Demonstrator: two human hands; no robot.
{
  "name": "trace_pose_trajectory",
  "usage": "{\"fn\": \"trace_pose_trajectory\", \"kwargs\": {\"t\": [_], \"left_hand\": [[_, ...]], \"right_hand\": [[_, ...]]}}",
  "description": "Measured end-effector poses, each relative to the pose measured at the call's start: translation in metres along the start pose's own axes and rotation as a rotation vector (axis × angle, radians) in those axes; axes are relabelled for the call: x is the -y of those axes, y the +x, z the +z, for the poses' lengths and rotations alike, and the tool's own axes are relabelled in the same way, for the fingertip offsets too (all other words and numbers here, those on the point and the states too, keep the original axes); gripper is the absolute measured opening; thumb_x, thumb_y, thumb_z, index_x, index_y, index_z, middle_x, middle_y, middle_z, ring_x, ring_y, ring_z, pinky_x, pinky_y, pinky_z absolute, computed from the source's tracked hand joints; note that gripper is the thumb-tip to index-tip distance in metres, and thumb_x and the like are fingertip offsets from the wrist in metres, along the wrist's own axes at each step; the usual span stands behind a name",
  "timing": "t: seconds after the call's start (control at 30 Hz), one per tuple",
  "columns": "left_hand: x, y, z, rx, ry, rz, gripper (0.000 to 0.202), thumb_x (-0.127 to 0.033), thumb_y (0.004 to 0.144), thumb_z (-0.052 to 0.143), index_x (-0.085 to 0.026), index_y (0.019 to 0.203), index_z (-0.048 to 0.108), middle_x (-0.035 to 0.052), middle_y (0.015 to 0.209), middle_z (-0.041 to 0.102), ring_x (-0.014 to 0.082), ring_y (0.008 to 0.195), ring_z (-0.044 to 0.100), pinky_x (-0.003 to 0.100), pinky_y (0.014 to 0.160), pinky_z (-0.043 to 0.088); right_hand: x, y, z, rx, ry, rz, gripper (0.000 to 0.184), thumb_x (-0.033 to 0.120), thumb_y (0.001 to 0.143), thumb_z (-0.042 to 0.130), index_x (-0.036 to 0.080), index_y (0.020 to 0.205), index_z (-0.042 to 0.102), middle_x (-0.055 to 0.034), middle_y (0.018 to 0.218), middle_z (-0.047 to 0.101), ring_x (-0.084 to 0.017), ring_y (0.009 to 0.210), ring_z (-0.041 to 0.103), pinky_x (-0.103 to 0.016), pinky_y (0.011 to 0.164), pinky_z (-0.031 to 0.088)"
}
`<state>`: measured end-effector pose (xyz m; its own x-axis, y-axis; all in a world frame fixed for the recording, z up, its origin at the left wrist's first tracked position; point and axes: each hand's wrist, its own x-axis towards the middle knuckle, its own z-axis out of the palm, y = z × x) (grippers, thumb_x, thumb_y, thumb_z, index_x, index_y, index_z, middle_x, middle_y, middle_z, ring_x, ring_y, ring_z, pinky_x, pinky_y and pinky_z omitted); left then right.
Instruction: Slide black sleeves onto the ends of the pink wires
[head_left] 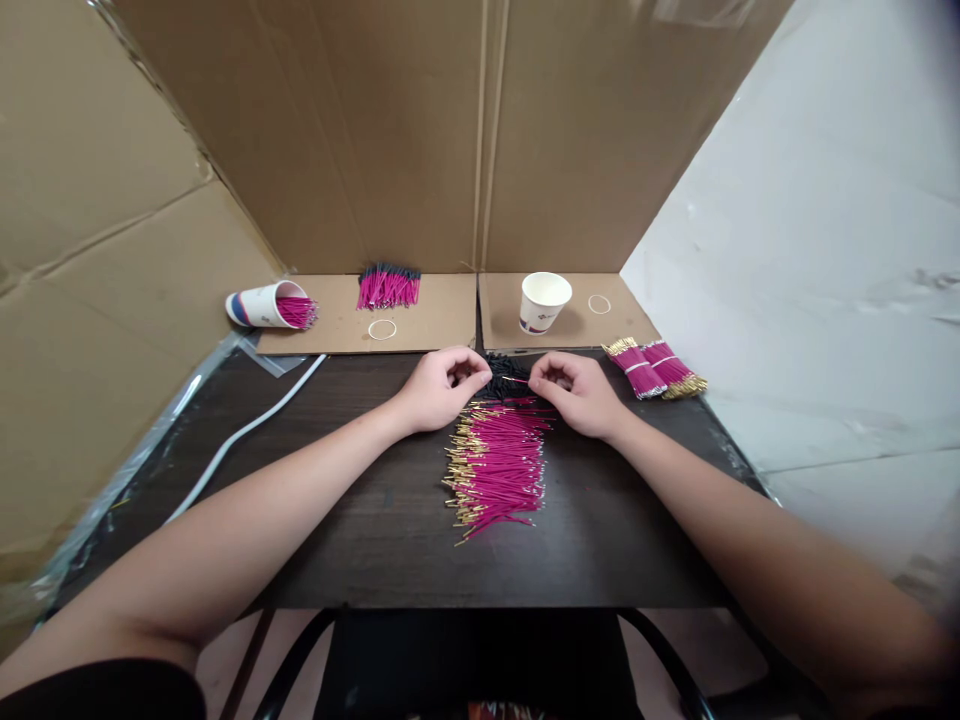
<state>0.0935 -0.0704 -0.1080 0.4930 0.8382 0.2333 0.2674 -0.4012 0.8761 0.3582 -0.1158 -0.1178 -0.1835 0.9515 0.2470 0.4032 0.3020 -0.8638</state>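
A heap of short magenta wires with gold tips lies in the middle of a dark wooden table. A clump of black wires sits at the heap's far end. My left hand is curled beside that clump, its fingertips pinched on a few black wires. My right hand faces it, fingers pinched on one thin magenta wire that spans the gap between the two hands.
Two banded magenta bundles lie at the right. An upright paper cup and a rubber band sit on cardboard behind. A tipped cup holding wires, a loose bundle, another band and a white cable are at the left.
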Motion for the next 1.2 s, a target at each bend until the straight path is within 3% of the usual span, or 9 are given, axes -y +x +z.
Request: {"fn": "trace_pose_trajectory", "kwargs": {"t": [1.2], "left_hand": [[0.0019, -0.0009, 0.0008, -0.012, 0.029, 0.009, 0.016, -0.032, 0.099, 0.075, -0.016, 0.096, 0.078, 0.0035, 0.081, 0.071, 0.0137, 0.068, 0.053, 0.030, 0.067, 0.045]], "right_hand": [[0.0007, -0.0015, 0.0009, 0.001, 0.012, 0.016, 0.026, 0.044, 0.095, 0.075, 0.021, 0.086, 0.072, -0.0024, 0.076, 0.068, -0.016, 0.063, 0.050, -0.033, 0.060, 0.039]]}}
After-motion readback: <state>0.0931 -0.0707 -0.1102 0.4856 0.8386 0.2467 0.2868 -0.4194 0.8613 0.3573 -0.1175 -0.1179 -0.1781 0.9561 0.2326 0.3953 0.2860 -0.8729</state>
